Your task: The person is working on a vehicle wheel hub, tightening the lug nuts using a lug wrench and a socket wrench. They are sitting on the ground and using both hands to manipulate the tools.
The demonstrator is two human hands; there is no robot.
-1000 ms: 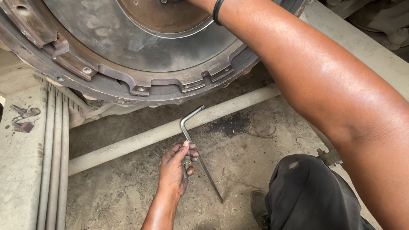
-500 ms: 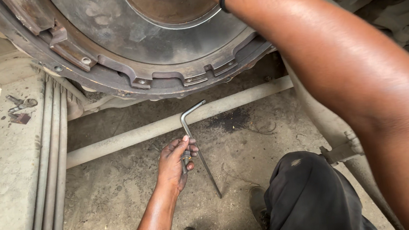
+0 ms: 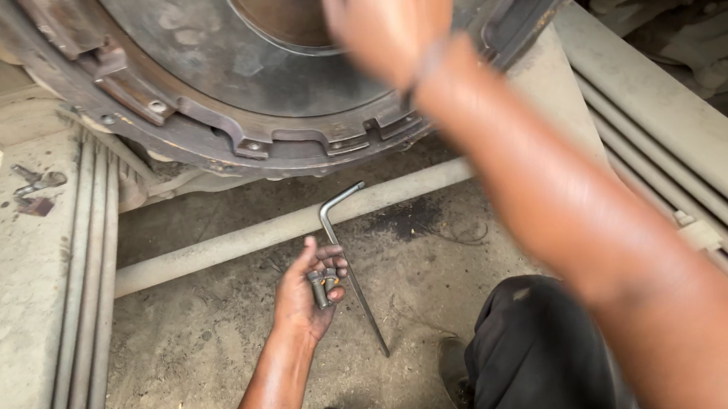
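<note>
My left hand is low over the dirt floor, palm up, with a couple of dark bolts lying in it and the fingers curled round them. An L-shaped metal wrench lies on the ground just right of that hand, touching its fingertips. My right hand is raised and blurred in front of the big round metal flywheel housing. Whether it holds anything cannot be seen.
A grey bar crosses the floor under the housing. Ribbed grey frame rails run along the left and right. My dark-trousered knee and a shoe are at the bottom. Small metal bits lie on the left rail.
My right hand has pulled back from the housing's centre toward me. My left hand has turned palm up with bolts in it; the view has shifted slightly.
</note>
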